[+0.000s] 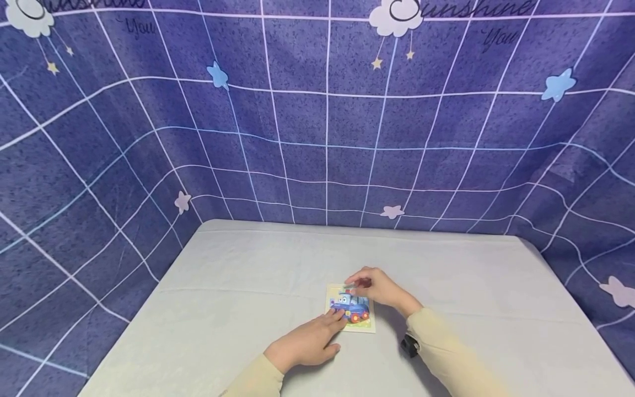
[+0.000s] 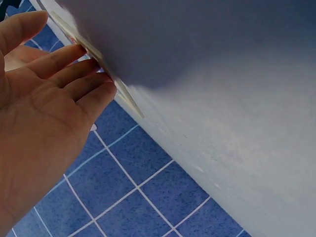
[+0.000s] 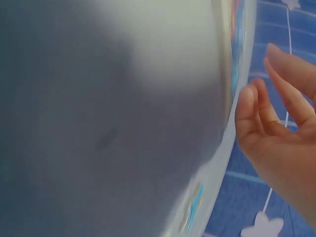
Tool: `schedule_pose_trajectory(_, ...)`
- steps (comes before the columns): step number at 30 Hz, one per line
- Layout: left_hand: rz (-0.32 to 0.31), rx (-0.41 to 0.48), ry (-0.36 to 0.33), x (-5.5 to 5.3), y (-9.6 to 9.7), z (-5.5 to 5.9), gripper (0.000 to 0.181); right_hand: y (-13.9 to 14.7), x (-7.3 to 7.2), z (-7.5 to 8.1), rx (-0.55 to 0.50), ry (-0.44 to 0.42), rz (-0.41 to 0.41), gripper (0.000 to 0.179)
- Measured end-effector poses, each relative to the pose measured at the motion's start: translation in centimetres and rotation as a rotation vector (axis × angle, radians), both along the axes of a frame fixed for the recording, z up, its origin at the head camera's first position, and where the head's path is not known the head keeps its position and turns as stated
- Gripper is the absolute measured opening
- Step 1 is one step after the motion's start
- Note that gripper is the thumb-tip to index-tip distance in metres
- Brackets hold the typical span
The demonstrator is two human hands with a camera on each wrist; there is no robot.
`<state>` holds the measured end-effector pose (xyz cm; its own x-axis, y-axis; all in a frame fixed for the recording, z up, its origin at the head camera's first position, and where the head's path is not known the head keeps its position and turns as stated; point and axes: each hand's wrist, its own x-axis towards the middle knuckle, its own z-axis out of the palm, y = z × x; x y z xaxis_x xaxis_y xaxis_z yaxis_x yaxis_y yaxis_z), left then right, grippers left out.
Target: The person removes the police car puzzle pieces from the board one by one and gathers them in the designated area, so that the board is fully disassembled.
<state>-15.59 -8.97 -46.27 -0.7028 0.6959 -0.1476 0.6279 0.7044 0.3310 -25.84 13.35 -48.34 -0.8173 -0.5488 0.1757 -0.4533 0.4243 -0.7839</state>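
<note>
A small picture board point(image 1: 366, 330) with a pale border lies on the white table and shows a blue vehicle with eyes and red-orange wheels. My left hand point(image 1: 310, 339) rests its fingertips on the board's lower left part; the left wrist view has those fingers point(image 2: 101, 98) at the board's edge. Over the board's upper right part is my right hand point(image 1: 379, 288), its fingers bent and partly covering the picture. In the right wrist view the thumb and fingers are loosely curved beside the board point(image 3: 226, 64), with nothing visible between them.
A white cloth covers the table point(image 1: 238, 309). Purple-blue grid-patterned curtains point(image 1: 297, 121) hang behind it and at both sides. A small blue and brown thing point(image 3: 194, 208) appears blurred near the table's far edge in the right wrist view.
</note>
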Motion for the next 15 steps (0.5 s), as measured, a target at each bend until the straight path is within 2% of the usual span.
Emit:
schedule_pose_trajectory(3, -0.007, 0.0, 0.005, -0.1, 0.0, -0.1, 0.054, -1.0, 0.0, 0.0, 0.035, -0.043, 0.034, 0.023)
schedule_pose_trajectory(10, -0.012, 0.001, 0.008, -0.1, -0.1, -0.1, 0.053, -1.9, -0.3, 0.0, 0.145, -0.086, 0.042, 0.023)
schedule_pose_trajectory(15, -0.018, 0.005, 0.01, -0.1, -0.1, 0.1, 0.052, -2.1, -0.3, 0.2, 0.157, -0.097, 0.053, 0.022)
